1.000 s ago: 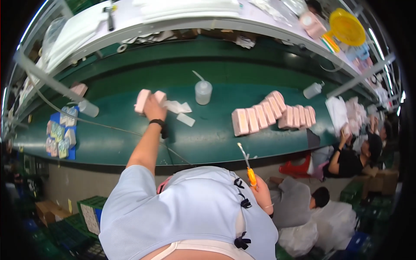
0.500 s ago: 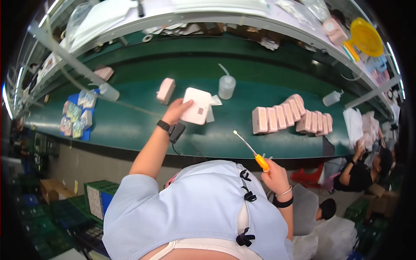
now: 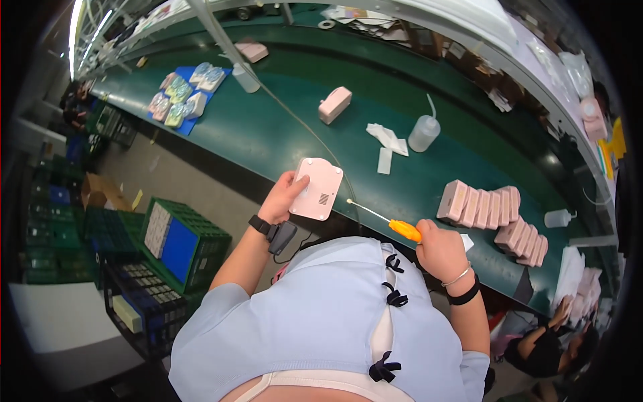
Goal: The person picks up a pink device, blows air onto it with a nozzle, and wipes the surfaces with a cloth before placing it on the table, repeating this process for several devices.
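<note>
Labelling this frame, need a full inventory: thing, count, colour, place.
pink casing: 1, pink, in left hand
screwdriver: 1, orange handle, in right hand
single casing: 1, pink, mid belt
row of casings: several, pink, belt right
squeeze bottle: 1, translucent, mid belt
paper scraps: few, white, beside bottle
blue mat: 1, far left belt, with small parts
green crates: floor, left
left hand
right hand

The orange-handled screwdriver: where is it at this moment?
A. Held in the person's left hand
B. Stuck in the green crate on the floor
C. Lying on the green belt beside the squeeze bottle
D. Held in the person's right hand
D: the right hand grips the orange-handled screwdriver, its tip pointing toward the pink device that the left hand holds.
</note>
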A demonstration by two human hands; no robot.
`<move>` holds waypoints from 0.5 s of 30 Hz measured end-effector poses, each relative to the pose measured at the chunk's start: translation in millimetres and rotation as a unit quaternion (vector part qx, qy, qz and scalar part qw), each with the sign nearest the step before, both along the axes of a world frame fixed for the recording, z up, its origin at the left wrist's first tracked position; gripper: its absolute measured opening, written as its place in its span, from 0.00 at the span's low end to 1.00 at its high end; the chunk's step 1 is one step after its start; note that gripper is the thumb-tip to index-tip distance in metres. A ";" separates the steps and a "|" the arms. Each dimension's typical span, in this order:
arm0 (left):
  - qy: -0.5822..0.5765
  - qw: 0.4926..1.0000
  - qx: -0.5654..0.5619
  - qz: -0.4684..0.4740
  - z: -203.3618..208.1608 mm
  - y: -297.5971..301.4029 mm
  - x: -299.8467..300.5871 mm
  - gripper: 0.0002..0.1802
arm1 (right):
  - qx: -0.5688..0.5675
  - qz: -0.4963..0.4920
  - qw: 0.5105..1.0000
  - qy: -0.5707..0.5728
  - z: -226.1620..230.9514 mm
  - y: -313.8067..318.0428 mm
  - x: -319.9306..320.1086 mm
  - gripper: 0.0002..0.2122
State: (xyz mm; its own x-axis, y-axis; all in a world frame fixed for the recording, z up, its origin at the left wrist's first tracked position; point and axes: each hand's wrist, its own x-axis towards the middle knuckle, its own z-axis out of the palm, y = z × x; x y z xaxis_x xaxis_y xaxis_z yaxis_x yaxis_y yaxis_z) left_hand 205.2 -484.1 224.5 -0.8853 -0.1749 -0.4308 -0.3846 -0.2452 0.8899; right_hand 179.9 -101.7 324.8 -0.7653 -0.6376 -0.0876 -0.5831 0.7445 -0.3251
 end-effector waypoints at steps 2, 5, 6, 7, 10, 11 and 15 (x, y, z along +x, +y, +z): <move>0.027 0.999 -0.039 0.025 -2.2 -4.9 17.3 0.25 | -0.001 0.032 0.999 0.003 -1.3 -5.8 -3.7 0.08; 0.040 0.965 -0.257 0.017 1.1 -8.5 43.9 0.27 | 0.009 0.047 0.997 0.055 -4.2 -14.2 -14.3 0.08; 0.045 0.930 -0.364 0.014 5.4 -11.6 49.9 0.27 | 0.001 0.062 0.996 0.066 -2.8 -17.0 -17.5 0.08; 0.050 0.926 -0.373 0.033 15.3 -10.6 54.6 0.27 | -0.019 0.109 0.994 0.015 -2.9 -18.4 -15.8 0.08; 0.063 0.767 -0.636 -0.049 46.7 -3.5 63.8 0.28 | -0.014 0.137 0.990 -0.011 -6.4 -28.0 -14.2 0.07; 0.048 0.763 -0.638 -0.087 53.9 -0.9 67.8 0.28 | 0.017 0.101 0.995 -0.005 -7.1 -30.5 -13.0 0.07; -0.006 0.789 -0.597 -0.145 56.6 -5.9 76.5 0.30 | -0.045 0.205 0.977 -0.040 -4.8 -40.7 -17.4 0.05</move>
State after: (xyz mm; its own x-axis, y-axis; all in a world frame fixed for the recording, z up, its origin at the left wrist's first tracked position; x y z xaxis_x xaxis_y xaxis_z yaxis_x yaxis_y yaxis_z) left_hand 281.7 -490.0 281.1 -0.9600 -0.2527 -0.1204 -0.2799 0.8652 0.4162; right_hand 162.5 -142.5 320.1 -0.4379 -0.8966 -0.0660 -0.7961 0.4208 -0.4348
